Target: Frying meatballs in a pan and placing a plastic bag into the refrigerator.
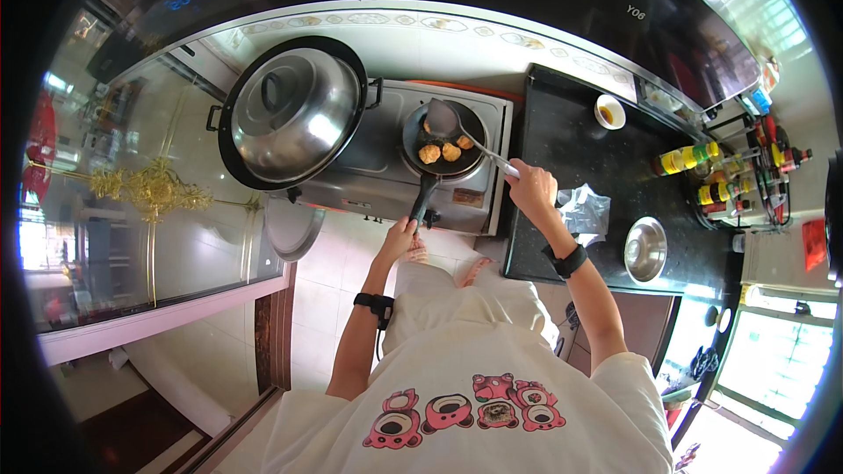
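Observation:
My left hand [398, 241] grips the black handle of a small frying pan [415, 145], which sits on the right burner of a gas stove [369, 191]. In my right hand [532, 187] is the light-coloured handle of a spatula [442, 120]. Its wide dark blade is over the far side of the pan and partly covers one of the browned food pieces. Several browned pieces [451, 152] lie in the pan, nearer to me than the blade. Whether the blade touches the covered piece I cannot tell.
A large wok [227, 145] with a domed metal lid [296, 118] occupies the stove's left side. On the black counter [560, 131] at right are a small bowl [609, 112] with brown liquid, a clear plastic bag [585, 210], a steel bowl [645, 249] and sauce bottles [688, 158]. A glass panel [191, 243] stands left.

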A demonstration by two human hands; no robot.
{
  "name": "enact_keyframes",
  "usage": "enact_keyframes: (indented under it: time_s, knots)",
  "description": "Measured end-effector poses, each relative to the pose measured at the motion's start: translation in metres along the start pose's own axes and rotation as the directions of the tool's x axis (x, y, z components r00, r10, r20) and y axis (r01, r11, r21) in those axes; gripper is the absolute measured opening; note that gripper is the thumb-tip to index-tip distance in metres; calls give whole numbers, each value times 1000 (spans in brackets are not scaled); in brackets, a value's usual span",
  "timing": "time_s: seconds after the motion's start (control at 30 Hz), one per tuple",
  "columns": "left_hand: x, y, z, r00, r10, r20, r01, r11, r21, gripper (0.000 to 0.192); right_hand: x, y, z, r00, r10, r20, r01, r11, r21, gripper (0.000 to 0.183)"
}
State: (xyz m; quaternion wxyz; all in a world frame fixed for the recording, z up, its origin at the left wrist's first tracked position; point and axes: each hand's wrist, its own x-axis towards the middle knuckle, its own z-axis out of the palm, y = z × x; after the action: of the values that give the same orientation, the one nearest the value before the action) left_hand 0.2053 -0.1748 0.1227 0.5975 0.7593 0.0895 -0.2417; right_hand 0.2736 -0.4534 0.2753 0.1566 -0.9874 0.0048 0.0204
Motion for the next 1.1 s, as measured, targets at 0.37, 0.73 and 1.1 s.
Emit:
enact_keyframes:
  time_s: [0.37, 0.73, 1.1]
  knots:
    - [8, -19, -2, 999, 52, -2, -52, 997, 48, 26, 3, 15, -11, 995, -13, -98, -1, 989, -148, 23]
    - [5, -7, -1, 1000, 13, -1, -13, 1000, 12, 25, -19, 21, -25, 990, -137, -43, 105, 897, -429, 35]
    - [8, -14, 0, 1000, 30, -7, -30, 1000, -7, 24, 6, 10, 7, 991, -121, -57, 81, 883, -462, 32]
